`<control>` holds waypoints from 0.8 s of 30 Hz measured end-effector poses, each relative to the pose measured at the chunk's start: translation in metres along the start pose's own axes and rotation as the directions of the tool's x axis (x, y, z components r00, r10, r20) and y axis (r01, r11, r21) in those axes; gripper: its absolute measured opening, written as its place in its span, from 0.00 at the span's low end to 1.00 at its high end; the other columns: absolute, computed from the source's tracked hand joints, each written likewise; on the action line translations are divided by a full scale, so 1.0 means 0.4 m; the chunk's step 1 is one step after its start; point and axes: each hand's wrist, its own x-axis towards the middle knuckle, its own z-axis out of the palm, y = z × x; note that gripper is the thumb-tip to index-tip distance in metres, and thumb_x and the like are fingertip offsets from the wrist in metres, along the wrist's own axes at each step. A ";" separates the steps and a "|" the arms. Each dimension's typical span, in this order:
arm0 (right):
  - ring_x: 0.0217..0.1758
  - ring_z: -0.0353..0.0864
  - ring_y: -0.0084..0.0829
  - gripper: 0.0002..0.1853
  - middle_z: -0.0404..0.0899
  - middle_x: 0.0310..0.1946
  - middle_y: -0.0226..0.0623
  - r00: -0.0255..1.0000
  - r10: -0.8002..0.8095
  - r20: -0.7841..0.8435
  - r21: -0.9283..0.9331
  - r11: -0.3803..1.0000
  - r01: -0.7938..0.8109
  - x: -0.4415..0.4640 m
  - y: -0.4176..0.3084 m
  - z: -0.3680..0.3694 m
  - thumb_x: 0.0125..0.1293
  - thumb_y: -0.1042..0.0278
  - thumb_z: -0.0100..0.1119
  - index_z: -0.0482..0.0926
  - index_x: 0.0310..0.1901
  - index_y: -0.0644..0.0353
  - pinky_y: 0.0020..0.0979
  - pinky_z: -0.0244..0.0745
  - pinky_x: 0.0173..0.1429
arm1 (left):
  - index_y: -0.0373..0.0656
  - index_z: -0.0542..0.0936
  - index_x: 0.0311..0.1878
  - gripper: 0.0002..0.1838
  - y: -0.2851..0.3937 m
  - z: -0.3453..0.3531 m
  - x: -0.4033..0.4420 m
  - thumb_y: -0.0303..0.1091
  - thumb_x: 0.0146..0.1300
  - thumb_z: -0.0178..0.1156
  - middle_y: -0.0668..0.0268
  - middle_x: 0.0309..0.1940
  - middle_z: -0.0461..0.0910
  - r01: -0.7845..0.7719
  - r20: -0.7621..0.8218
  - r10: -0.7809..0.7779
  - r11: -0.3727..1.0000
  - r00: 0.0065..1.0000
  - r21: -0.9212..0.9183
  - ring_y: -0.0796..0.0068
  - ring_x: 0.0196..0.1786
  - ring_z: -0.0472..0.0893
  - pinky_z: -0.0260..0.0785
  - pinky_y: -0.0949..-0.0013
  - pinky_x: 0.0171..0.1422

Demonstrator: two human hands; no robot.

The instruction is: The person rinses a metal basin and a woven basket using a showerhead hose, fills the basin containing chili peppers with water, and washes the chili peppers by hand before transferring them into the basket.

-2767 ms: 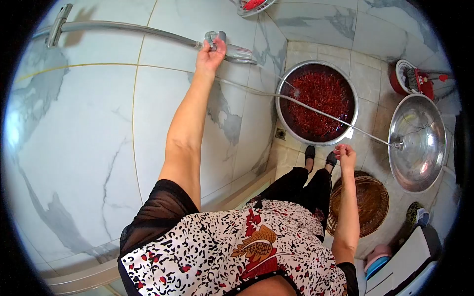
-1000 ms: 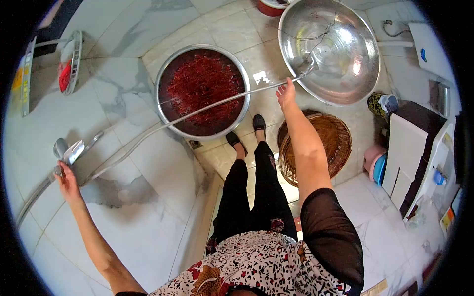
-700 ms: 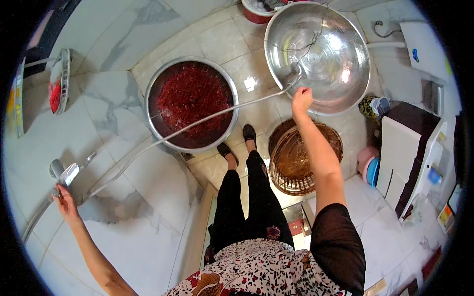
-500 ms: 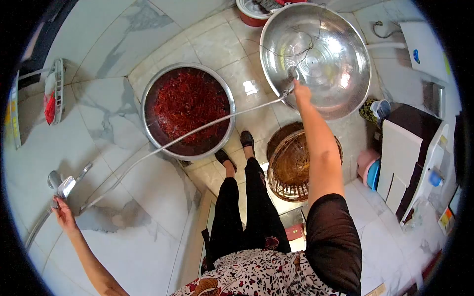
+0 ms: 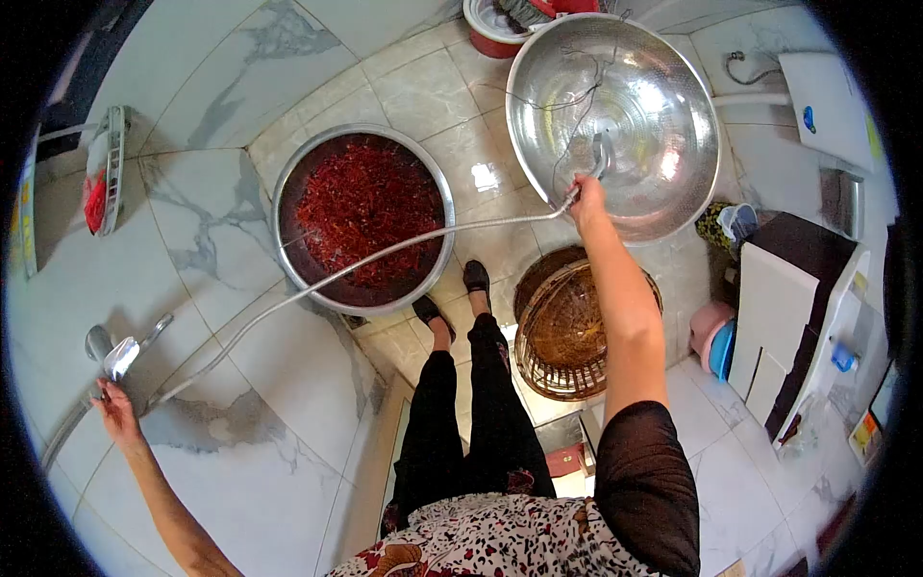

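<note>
My right hand (image 5: pixel 587 200) is closed around the grip of a handheld shower head (image 5: pixel 602 154) over the near left rim of a large, shiny metal basin (image 5: pixel 673 106). From it a silver shower hose (image 5: pixel 385 252) runs left, crossing above a wide basin (image 5: pixel 444 183) with dark red strips (image 5: pixel 370 207) in liquid. On the left wall, my left hand (image 5: pixel 119 418) has its fingers closed at the end of a chrome shower tap (image 5: pixel 122 358). Thin dark strands or cracks of shadow show inside the shiny basin; I cannot make out which.
Wicker baskets (image 5: pixel 562 341) stand on the tiled floor by my feet. A red and white bucket (image 5: pixel 492 40) sits behind the shiny basin. To the right are a white and dark appliance (image 5: pixel 779 327) and pink and blue basins (image 5: pixel 714 332). A wire rack (image 5: pixel 113 173) hangs on the left wall.
The shower head has swung from pointing up and left to up and right, and my right hand is slightly lower. My left hand stays at the tap.
</note>
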 end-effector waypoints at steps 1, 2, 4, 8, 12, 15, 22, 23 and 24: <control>0.20 0.66 0.29 0.04 0.65 0.17 0.36 1.000 -0.004 -0.001 0.001 1.000 0.004 -0.053 -0.013 -0.013 0.50 0.76 0.52 0.68 0.23 0.62 0.31 0.63 0.22 | 0.29 0.66 0.53 0.21 0.018 -0.036 0.012 0.34 0.61 0.51 0.51 0.51 0.69 0.002 0.002 -0.002 1.000 1.000 -0.003 0.61 0.55 0.69 0.62 0.63 0.61; 0.18 0.65 0.29 0.04 0.64 0.16 0.36 0.998 -0.032 0.045 0.022 0.999 0.031 -0.105 -0.031 -0.022 0.52 0.75 0.52 0.67 0.24 0.61 0.29 0.63 0.20 | 0.29 0.67 0.52 0.21 0.029 -0.070 0.028 0.35 0.60 0.52 0.52 0.50 0.70 0.016 0.010 -0.016 1.000 1.000 -0.007 0.61 0.54 0.70 0.63 0.62 0.60; 0.14 0.65 0.27 0.07 0.65 0.14 0.33 0.990 -0.106 0.088 0.000 0.994 0.106 -0.190 -0.056 -0.046 0.53 0.71 0.53 0.66 0.24 0.59 0.26 0.61 0.18 | 0.29 0.69 0.49 0.21 0.005 -0.044 0.023 0.36 0.57 0.55 0.51 0.49 0.72 0.116 0.105 -0.113 0.993 0.988 -0.015 0.61 0.52 0.72 0.65 0.62 0.58; 0.11 0.64 0.25 0.08 0.67 0.12 0.33 0.976 -0.219 0.012 -0.101 0.971 0.219 -0.296 -0.084 -0.064 0.52 0.71 0.57 0.67 0.24 0.60 0.26 0.60 0.15 | 0.31 0.70 0.48 0.21 -0.033 -0.022 0.034 0.36 0.55 0.58 0.53 0.46 0.74 0.069 0.022 -0.068 0.994 0.997 -0.080 0.62 0.48 0.74 0.68 0.64 0.55; 0.10 0.63 0.24 0.09 0.67 0.12 0.33 0.954 -0.295 0.058 -0.070 0.952 0.299 -0.348 -0.103 -0.062 0.51 0.70 0.59 0.67 0.23 0.60 0.25 0.58 0.14 | 0.39 0.74 0.47 0.23 0.020 -0.132 0.079 0.46 0.54 0.59 0.61 0.43 0.76 0.184 -0.060 -0.207 0.946 0.977 -0.268 0.65 0.46 0.75 0.69 0.67 0.43; 0.10 0.63 0.24 0.10 0.67 0.11 0.32 0.927 -0.373 0.039 -0.135 0.917 0.374 -0.376 -0.115 -0.053 0.49 0.69 0.60 0.67 0.22 0.60 0.25 0.58 0.14 | 0.34 0.73 0.40 0.21 0.004 -0.085 0.070 0.42 0.50 0.62 0.58 0.38 0.78 0.158 -0.138 -0.170 0.983 0.976 -0.092 0.68 0.39 0.79 0.73 0.68 0.45; 0.10 0.64 0.23 0.10 0.67 0.11 0.32 0.863 -0.497 0.091 -0.163 0.847 0.506 -0.414 -0.127 -0.056 0.48 0.69 0.59 0.67 0.19 0.61 0.25 0.59 0.15 | 0.39 0.76 0.34 0.17 -0.064 0.100 0.032 0.46 0.53 0.61 0.69 0.23 0.78 0.042 -0.430 0.092 0.955 0.898 0.292 0.82 0.26 0.77 0.72 0.76 0.33; 0.10 0.64 0.23 0.10 0.68 0.11 0.32 0.846 -0.525 0.095 -0.182 0.826 0.533 -0.417 -0.128 -0.054 0.47 0.69 0.59 0.68 0.19 0.61 0.25 0.59 0.15 | 0.39 0.76 0.34 0.17 -0.065 0.123 0.034 0.46 0.53 0.61 0.69 0.23 0.78 0.041 -0.429 0.092 0.956 0.899 0.291 0.82 0.26 0.77 0.72 0.76 0.33; 0.10 0.64 0.23 0.10 0.68 0.11 0.32 0.845 -0.526 0.093 -0.182 0.826 0.534 -0.425 -0.127 -0.054 0.47 0.69 0.59 0.68 0.19 0.61 0.25 0.59 0.15 | 0.41 0.76 0.31 0.17 -0.061 0.140 0.036 0.47 0.51 0.62 0.72 0.20 0.77 0.112 -0.476 0.061 0.939 0.877 0.326 0.84 0.22 0.76 0.71 0.79 0.30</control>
